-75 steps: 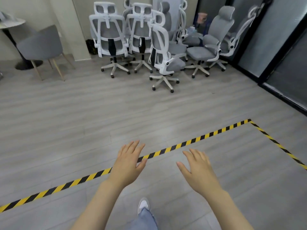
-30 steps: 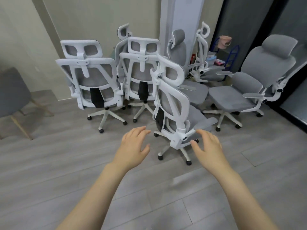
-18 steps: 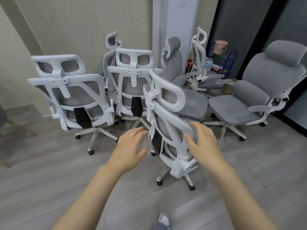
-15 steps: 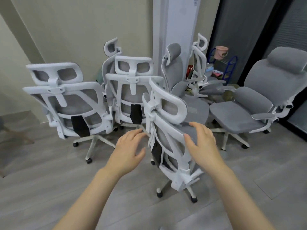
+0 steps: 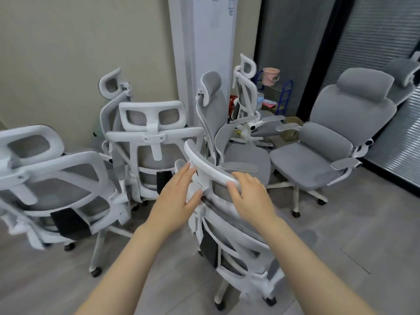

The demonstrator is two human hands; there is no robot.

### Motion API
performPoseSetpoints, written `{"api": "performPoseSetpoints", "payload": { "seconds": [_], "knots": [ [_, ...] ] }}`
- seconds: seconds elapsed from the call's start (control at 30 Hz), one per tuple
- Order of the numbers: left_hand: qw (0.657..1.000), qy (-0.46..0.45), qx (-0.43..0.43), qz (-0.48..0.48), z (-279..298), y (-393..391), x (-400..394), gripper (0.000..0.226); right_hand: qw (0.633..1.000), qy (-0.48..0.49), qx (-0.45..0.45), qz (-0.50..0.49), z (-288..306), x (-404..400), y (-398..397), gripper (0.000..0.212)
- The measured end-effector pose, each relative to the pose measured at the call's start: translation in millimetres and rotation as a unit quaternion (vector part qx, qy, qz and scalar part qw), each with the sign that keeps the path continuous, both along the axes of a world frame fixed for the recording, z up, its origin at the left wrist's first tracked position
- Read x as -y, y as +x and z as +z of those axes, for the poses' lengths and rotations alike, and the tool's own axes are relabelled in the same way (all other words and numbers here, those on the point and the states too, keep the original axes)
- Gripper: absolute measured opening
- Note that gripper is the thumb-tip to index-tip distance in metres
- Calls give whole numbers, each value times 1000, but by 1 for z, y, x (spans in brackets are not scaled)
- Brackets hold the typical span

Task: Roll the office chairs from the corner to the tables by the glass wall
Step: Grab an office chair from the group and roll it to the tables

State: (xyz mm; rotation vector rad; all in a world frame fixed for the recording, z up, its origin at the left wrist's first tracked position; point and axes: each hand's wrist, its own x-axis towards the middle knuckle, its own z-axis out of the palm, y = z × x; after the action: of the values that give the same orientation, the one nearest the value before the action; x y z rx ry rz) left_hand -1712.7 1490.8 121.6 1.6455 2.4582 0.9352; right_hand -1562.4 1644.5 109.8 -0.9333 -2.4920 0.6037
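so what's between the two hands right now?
Head view: the nearest chair's white headrest frame and its grey mesh, between the left hand and right hand.

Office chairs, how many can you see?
8: nearest chair, one far left, two centre-left, two by the pillar, two at right; more may be hidden.
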Motion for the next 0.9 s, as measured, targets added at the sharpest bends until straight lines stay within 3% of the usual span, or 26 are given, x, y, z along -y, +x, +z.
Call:
{"api": "performPoseSetpoints", "payload": {
  "seconds": [0.23,0.4,0.6,0.73,0.9],
  "knots": [
    [991,-41,-46,-122,0,-74,-57,57,985,47,-52,-155,-17,21,-6,44],
    [971,-20,-104,-214,-11,-93,-88,44,963,12,-112,-244,-15,40,0,35],
    [951,11,-146,-271,-2,-54,-103,43,924,-55,-160,-343,-8,62,32,37],
    [920,-30,-172,-351,6,-21,-108,38,899,-60,-181,-394,-6,76,58,35],
    [890,-47,-199,-408,0,35,-104,60,862,-51,-214,-456,-12,105,109,30]
  ]
}}
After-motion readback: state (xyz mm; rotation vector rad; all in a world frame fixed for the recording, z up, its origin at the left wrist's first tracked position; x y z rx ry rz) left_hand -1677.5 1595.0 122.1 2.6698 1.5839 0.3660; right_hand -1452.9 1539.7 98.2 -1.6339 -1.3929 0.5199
